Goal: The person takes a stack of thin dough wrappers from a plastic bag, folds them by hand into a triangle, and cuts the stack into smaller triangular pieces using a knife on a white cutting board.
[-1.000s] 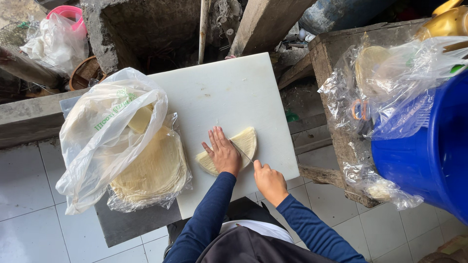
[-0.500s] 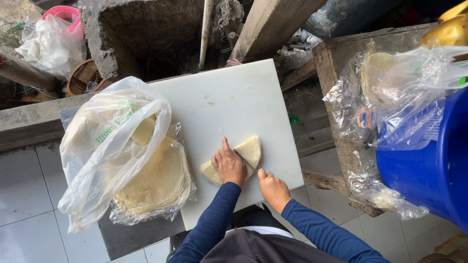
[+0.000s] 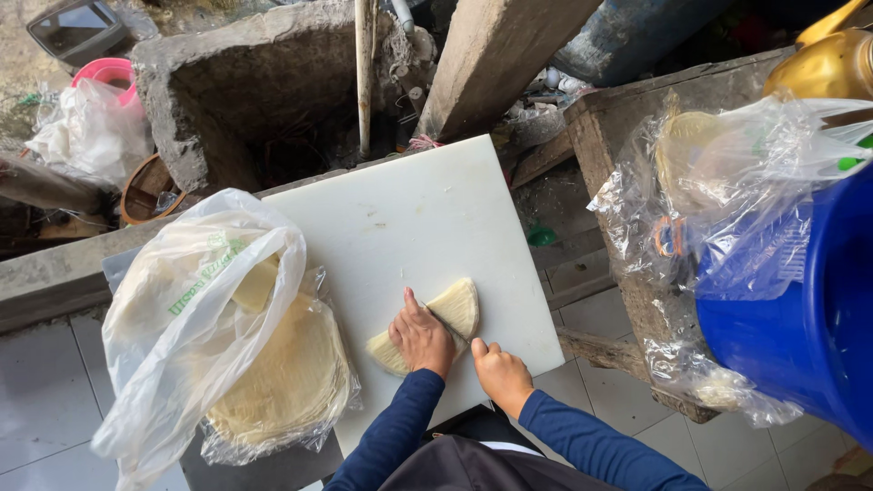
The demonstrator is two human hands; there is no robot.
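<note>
A half-round stack of thin pale wrappers (image 3: pixel 459 305) lies on a white cutting board (image 3: pixel 409 218), near its front edge. My left hand (image 3: pixel 420 338) presses flat on the stack's left part and holds it down. Just right of the stack, at the board's front edge, my right hand (image 3: pixel 498 371) is closed around what looks like a knife handle. A thin blade runs from it across the stack. Both arms wear dark blue sleeves.
A plastic bag of round pale wrappers (image 3: pixel 273 382) lies over the board's left side. A blue tub (image 3: pixel 800 327) with clear bags (image 3: pixel 727 182) stands on a wooden bench at the right. A concrete trough (image 3: pixel 264 100) and a beam (image 3: pixel 491 64) lie behind.
My right hand has edged a little closer to the stack. My left hand stays pressed on it. The view has shifted slightly.
</note>
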